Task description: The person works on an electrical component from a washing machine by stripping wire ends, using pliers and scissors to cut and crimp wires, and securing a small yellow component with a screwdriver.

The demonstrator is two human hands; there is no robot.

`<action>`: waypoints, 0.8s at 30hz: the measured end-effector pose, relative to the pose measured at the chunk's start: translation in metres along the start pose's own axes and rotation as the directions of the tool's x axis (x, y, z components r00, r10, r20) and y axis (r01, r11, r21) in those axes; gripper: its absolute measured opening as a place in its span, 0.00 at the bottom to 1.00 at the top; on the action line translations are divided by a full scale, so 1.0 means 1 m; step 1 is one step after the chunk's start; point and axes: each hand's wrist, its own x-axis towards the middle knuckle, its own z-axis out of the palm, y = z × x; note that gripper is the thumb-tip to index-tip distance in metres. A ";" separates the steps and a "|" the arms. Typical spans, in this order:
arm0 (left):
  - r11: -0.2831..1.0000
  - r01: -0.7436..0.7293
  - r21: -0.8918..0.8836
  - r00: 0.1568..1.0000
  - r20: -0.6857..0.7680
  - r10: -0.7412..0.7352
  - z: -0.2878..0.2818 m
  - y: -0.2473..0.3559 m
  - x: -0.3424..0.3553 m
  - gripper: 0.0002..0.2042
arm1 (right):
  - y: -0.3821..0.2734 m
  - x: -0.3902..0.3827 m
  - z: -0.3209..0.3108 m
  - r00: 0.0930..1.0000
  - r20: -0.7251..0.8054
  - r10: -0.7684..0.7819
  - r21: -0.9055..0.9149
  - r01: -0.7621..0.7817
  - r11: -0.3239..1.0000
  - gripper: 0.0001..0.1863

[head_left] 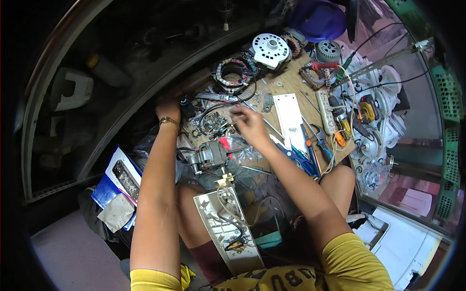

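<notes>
In the head view, a pile of small metal parts lies on the left half of the counter, between the two hands. The pieces look hard, light and easy to scatter; a fingertip pinch on one at a time should suit them. The right hand hangs at the pile's right side, fingers curled; whether it pinches something small I cannot tell. The left hand is at the counter's left edge beside a dark cylinder, its fingers in shadow, so its grip cannot be told. Just nearer sits a motor, probably heavy and stiff, best held round its body. A black cable crosses the pile's far side and could snag fingers. A wound stator stands farther off; a white panel lies to the right
</notes>
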 end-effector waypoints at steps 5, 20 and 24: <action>0.998 -0.056 0.000 0.986 0.160 0.055 -0.009 0.018 0.013 0.16 | 0.022 -0.078 -0.119 0.988 -0.138 0.066 0.094 -0.054 0.994 0.10; -0.037 0.287 -0.957 0.957 0.284 0.060 -0.182 0.035 -0.156 0.05 | -0.089 -0.170 -0.120 0.951 -0.073 0.299 0.355 -0.256 0.899 0.10; 0.160 -0.331 -0.930 0.932 -0.296 0.210 -0.270 0.063 -0.247 0.07 | -0.167 -0.177 -0.087 0.943 0.254 0.216 0.572 -0.327 0.752 0.13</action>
